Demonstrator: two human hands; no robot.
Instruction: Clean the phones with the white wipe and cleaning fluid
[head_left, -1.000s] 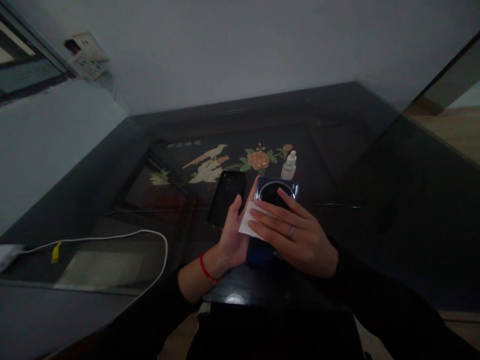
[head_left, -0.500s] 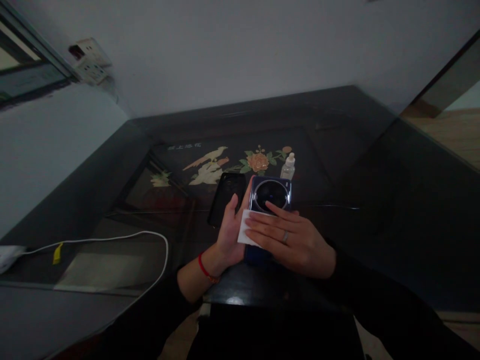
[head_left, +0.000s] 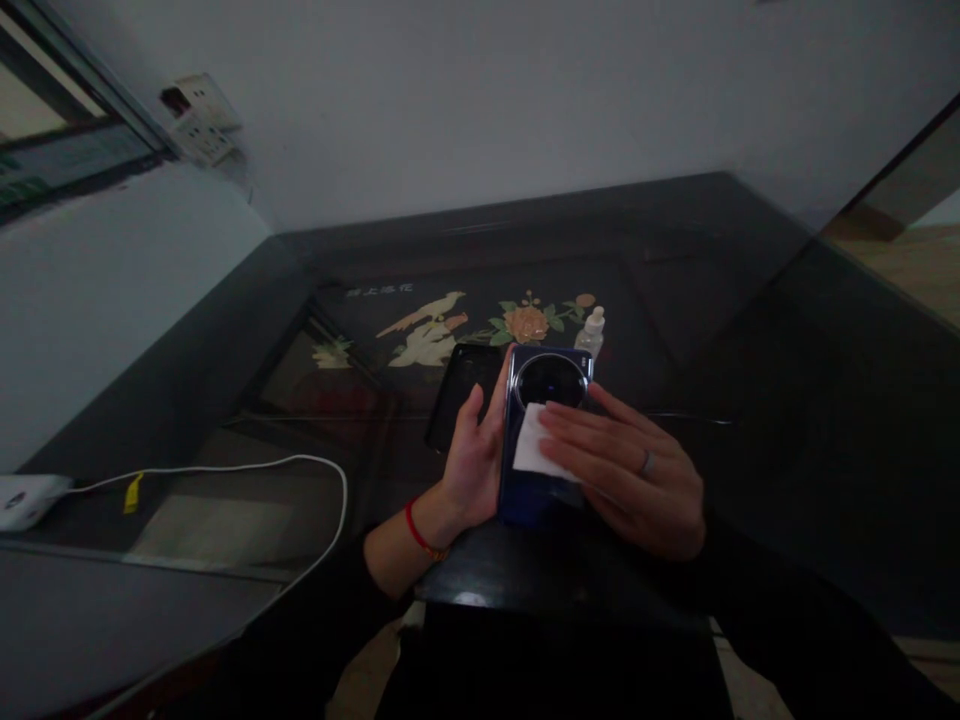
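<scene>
White cloth (head_left: 531, 445) under my right hand (head_left: 641, 475), on the back of the phone (head_left: 536, 500)

I hold the phone in my left hand (head_left: 476, 460), its dark blue back towards me and its big round camera ring (head_left: 553, 380) at the far end. My left palm sits along the phone's left side with the thumb raised apart from it; the other fingers are mostly hidden behind, so I cannot tell exactly how they grip. My right fingers lie on the cloth, holding it flat against the phone just below the camera ring, the index finger a little apart from the rest near the phone's right edge. Where my right thumb is, I cannot tell.

Just beyond and to the left of my left thumb, a black case (head_left: 457, 395) lies on the dark table (head_left: 765, 330). Ahead of my right hand and slightly to its left stands a small bottle (head_left: 590, 335) with a white top, its lower part hidden by the phone. Farther ahead of both hands, a bird and flower picture (head_left: 525, 323) decorates the tabletop. Well to the left of my left hand, a white cable (head_left: 247, 464) curves across the table, with a yellow tag (head_left: 133, 493) on it.
</scene>
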